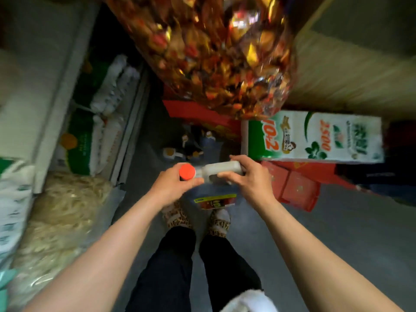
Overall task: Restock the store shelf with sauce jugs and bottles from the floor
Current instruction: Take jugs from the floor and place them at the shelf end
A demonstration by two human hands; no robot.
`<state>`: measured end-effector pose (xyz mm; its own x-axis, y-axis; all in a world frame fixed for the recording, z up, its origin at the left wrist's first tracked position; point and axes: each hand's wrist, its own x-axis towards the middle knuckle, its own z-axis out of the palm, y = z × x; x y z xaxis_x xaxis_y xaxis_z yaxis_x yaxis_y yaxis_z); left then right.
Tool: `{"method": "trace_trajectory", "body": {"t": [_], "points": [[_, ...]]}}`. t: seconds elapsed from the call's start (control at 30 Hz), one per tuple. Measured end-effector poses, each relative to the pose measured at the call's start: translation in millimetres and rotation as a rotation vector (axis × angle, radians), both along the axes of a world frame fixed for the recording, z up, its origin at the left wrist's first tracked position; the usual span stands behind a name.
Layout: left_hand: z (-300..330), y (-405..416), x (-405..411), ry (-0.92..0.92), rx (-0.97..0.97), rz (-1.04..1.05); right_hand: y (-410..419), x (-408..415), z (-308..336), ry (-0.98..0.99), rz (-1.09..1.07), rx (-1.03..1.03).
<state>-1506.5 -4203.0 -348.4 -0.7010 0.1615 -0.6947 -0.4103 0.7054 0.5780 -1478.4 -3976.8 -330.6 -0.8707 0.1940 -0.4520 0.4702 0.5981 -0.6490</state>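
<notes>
The sauce jug [216, 174] hangs in the air above the floor [315, 233], directly over the person's feet, carried between both hands with its top turned up toward the camera. The right hand [249, 179] has its grip closed around the pale handle, fingers curled through the opening, thumb over the top bar; the left hand [173, 188] has its grip pinched around the neck just under the red cap [187, 171], fingers partly hidden beneath. The handle and cap line runs left to right across the view, cap toward the left hand, while the body drops away below, so only part of the label [215, 201] shows. The shelf [126, 122] lies to the person's left, with white and green packs on it, so the left hand is the nearer one to it and the cap end leads that way. A fair judgement is that the jug must swing leftward from here. More bottles [189, 147] stand on the floor ahead, blurred and dim
</notes>
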Motion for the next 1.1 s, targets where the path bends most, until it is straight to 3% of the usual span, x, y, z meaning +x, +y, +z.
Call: {"method": "trace_trajectory", "body": {"t": [0.3, 0.53, 0.83, 0.97, 1.1], "points": [[237.4, -63.1, -81.8, 0.415, 0.015, 0.019, -57.8, -87.5, 233.0, 0.394, 0.100, 0.117], [403.2, -109.9, -135.0, 0.665, -0.063, 0.064, -104.5, -174.1, 368.3, 0.635, 0.166, 0.091], [541.2, -142.5, -197.0, 0.967, -0.247, 0.348, -151.0, -313.5, 508.7, 0.874, 0.408, -0.034], [590.9, -141.9, -224.4, 1.033, -0.260, 0.466, -166.4, -373.3, 560.4, 0.941, 0.515, -0.131], [613.1, -153.4, -254.6, 1.015, -0.400, 0.555, -196.1, -427.4, 595.9, 0.964, 0.642, -0.248]]}}
